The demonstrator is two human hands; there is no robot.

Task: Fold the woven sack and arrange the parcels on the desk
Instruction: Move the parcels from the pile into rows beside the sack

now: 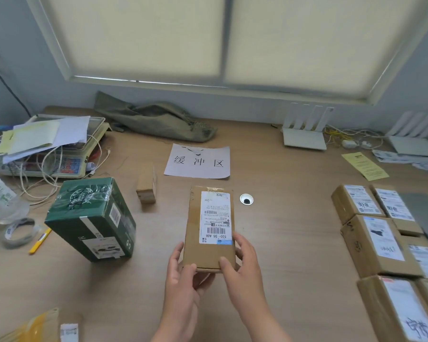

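The left hand [183, 277] and right hand [242, 264] clamp the parcel [210, 228] by its near end, over the middle of the desk [294, 243]. It looks light and stiff; the side edges suit gripping. The limp sack [156, 119] lies at the back edge.

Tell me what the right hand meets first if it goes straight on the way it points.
The right hand grips the cardboard parcel; beyond it, the paper sign on the desk looks next in line, though height is unclear.
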